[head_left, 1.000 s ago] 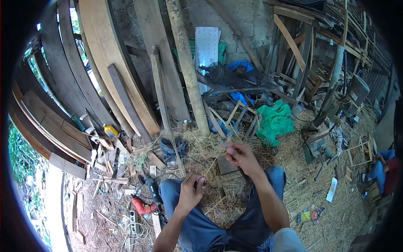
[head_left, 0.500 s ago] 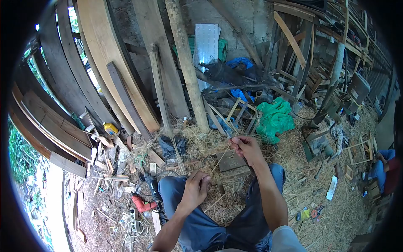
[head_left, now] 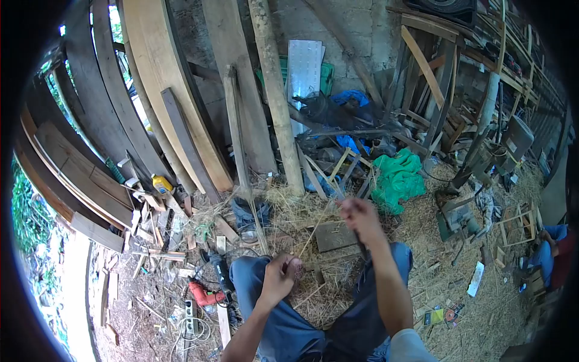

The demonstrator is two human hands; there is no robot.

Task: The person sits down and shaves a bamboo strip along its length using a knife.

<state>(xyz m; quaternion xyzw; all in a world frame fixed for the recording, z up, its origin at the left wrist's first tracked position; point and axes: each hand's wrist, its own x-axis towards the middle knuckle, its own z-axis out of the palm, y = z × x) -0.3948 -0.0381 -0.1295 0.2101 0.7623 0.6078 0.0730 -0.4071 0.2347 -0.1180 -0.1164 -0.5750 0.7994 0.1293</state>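
Observation:
My left hand (head_left: 280, 279) is closed over my left knee, pinching the lower end of a thin, pale strip (head_left: 312, 235), which looks like bamboo or wood. The strip slants up and away toward my right hand (head_left: 360, 222), blurred by motion and closed around a knife. The knife's dark handle (head_left: 362, 248) sticks out below the fist, while its smeared blade (head_left: 339, 193) points up and left. Beneath the hands, a flat wooden block (head_left: 338, 236) lies on ground strewn with shavings, between my knees.
Left of my leg lie a red and black power tool (head_left: 206, 294) and a white power strip (head_left: 191, 317). Boards (head_left: 163, 78) lean at the back left. A green cloth (head_left: 398, 178) is heaped ahead. Another person's leg (head_left: 546, 250) shows at the right edge.
My right hand with the knife has shifted slightly right and is now blurred. The left hand stays about where it was, still on the strip. The whole view has tilted a little.

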